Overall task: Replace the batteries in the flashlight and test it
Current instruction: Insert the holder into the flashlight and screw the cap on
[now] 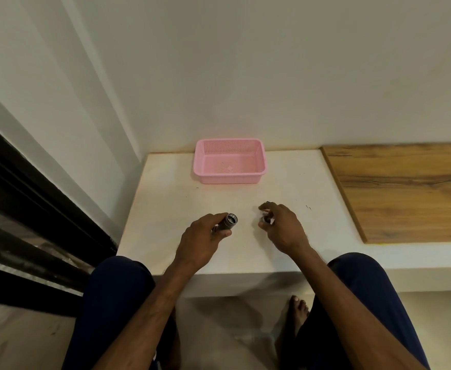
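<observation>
While seen from the head view: dark metal flashlight body (225, 222) clenched in left hand (203, 243) above white table (165, 209); small dark cap-like piece (265, 218) pinched by right hand (283, 227). Apparently opened; batteries not visible, pink plastic basket (229, 177) empty, testing not yet done.

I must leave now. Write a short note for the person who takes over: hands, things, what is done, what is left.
Left hand: closed around the flashlight, its open end facing away from you.
Right hand: pinching a small dark part, probably the unscrewed cap, just above the table.
Pink basket: at the back near the wall, looks empty.
Done: flashlight seems opened.
Left: no batteries in view; swap them, close it, test.
</observation>
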